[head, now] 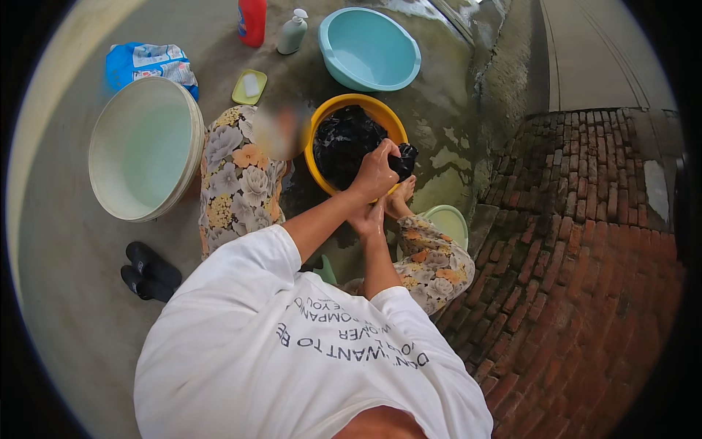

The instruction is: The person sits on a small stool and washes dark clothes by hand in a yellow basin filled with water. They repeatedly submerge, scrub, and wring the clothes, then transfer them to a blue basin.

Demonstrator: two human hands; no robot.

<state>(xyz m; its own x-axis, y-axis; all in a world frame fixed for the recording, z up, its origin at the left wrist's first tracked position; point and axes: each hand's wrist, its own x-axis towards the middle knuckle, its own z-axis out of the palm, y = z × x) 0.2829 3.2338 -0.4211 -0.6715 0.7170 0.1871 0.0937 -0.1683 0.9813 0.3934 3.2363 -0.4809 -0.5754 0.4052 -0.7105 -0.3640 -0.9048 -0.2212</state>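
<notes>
A yellow plastic basin holds black wet cloth. My left hand reaches over the basin's near side, its fingers closed on a bunched part of the cloth at the right rim. Just below, my right hand is near the basin's near edge, by my left wrist; its fingers are largely hidden, so its grip cannot be told. Both hands and forearms look wet. My bare right foot stands beside the basin at the lower right. A blurred patch covers what lies left of the basin.
A white bucket of water stands left, beside a blue-and-white bag. Beyond are a soap dish, red bottle, pump bottle and light-blue basin. Black slippers lie lower left; brick paving lies right.
</notes>
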